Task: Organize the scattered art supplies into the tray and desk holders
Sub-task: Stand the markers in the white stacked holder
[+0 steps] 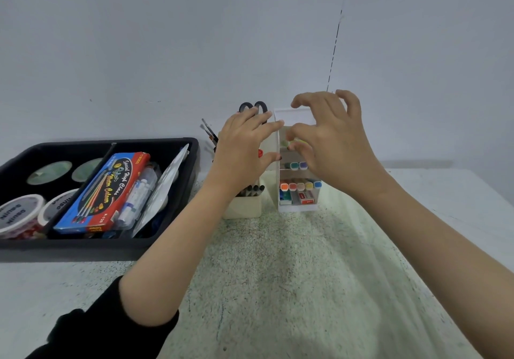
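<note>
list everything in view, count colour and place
tray: one, black, left on table
round tubs: four, pale lids, tray's left compartment
watercolour box: one, blue and red, leaning in tray
cream holder: one, cream, centre of table
scissors: one, black handles, in cream holder
brushes: few, dark, beside scissors
white holder: one, white, right of cream holder
markers: several, mixed caps, white holder's tiers
table: one, speckled pale green
left hand: one, fingers straight, at white holder's side
right hand: one, fingers curled, over white holder
</note>
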The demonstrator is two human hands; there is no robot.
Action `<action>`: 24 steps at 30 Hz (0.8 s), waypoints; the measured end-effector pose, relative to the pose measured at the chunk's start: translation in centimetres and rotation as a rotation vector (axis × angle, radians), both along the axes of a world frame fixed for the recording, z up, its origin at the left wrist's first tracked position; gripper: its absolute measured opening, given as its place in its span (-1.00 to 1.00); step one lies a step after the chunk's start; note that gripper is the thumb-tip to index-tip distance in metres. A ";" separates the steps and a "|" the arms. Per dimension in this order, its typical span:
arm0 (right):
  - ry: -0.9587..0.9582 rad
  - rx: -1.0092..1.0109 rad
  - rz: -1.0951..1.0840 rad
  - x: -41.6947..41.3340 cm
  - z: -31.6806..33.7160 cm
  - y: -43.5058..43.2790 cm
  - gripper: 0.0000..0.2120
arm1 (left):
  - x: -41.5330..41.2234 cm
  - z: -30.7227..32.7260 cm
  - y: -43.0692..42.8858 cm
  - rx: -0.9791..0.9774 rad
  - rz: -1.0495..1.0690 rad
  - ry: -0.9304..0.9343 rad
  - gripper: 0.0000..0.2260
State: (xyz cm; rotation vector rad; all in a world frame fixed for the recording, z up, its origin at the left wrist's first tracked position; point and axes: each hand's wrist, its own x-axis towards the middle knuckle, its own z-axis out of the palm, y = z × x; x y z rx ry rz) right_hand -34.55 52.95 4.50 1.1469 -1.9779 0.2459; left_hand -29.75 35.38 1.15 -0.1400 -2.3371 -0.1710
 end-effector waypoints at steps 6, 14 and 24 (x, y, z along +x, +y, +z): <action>-0.047 -0.036 -0.022 -0.7 -0.7 -0.5 -0.93 | 0.2 0.0 0.6 0.049 -0.047 0.003 -0.53; -0.147 -0.154 0.002 -0.8 -1.8 -0.6 -0.96 | 0.3 0.0 0.7 0.103 -0.073 -0.017 -0.51; -0.698 -0.450 0.092 -0.5 -6.5 0.9 -0.46 | 0.6 -0.5 0.8 0.150 -0.072 -0.040 -0.50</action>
